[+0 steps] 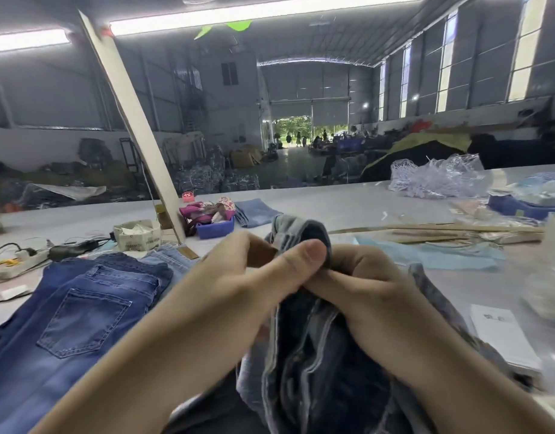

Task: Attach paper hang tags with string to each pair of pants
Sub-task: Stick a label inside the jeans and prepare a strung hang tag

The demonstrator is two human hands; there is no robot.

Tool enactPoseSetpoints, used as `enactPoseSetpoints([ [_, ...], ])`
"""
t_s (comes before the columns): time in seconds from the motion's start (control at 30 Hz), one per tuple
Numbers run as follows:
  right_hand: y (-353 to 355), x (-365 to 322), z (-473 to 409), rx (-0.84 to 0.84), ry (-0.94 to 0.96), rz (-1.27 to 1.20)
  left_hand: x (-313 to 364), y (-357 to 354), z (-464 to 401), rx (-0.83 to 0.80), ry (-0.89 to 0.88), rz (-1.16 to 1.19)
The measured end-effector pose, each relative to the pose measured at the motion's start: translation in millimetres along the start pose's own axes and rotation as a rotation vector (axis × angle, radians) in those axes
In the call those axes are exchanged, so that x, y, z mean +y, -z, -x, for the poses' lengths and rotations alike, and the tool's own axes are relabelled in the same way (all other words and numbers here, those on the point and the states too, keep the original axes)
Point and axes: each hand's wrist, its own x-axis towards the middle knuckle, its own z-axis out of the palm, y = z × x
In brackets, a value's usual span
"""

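**Both hands bunch dark jeans at table edge; tag mostly hidden**

We go big to small. The grey table [348,208] spans the frame, its smooth top cut off left and right. On its left lies a flat pair of blue jeans [82,311], back pocket up, faded mid-blue denim with pale stitching; their long axis runs from the waistband near centre down toward the lower left, legs cut off by the frame edge.

Centre and lower centre, we see the dark jeans [313,364], a darker wash, crumpled in folds, rising from the bottom edge up to the hands; the top bunch points away from us. Which part of the garment is on top is hard to make out.

Our left hand [238,277] curls around the top fold, thumb pressed on the denim. Our right hand [373,283] grips the same bunch from the right, fingers curled and partly hidden behind the left thumb.

Between the left fingers and the denim shows a brown tag [263,255], flat like card, mostly covered; we cannot tell its full shape, and no string can be made out.

Right of the hands, a white booklet [501,336] lies blurred. Farther back sits a blue tray [215,228] and crinkled clear plastic [436,177].
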Motion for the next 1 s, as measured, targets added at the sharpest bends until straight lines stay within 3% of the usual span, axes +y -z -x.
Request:
enactPoseSetpoints([
  [0.17,3.5,17.1,-1.2,-0.107,-0.213,-0.396,-12.3,4.1,-17.2,0.127,0.025,-0.033],
  [0.37,10.6,24.7,-4.6,-0.091,-0.304,-0.450,-35.0,-2.8,-24.1,0.427,-0.180,-0.539],
  [0.47,9.3,27.4,-8.0,0.007,-0.277,-0.351,-42.1,-6.9,-23.8,0.553,-0.318,-0.682],
  [0.6,5.0,31.9,-7.7,0.036,-0.223,-0.294,-45.9,-5.1,-20.4,0.462,-0.447,-0.625],
  [0.73,3.1,30.8,-7.5,-0.016,-0.197,-0.302,-43.6,-4.9,-14.0,0.219,-0.364,-0.388],
  [0.8,3.3,32.5,-6.9,-0.040,-0.208,-0.379,-40.3,-2.1,-10.5,0.131,-0.357,-0.415],
  [0.9,3.9,36.1,-4.7,-0.060,-0.247,-0.462,-37.4,1.3,-10.9,0.115,-0.373,-0.522],
  [1.0,4.2,38.4,-3.3,-0.036,-0.240,-0.448,-38.7,0.3,-13.5,0.159,-0.343,-0.435],
])
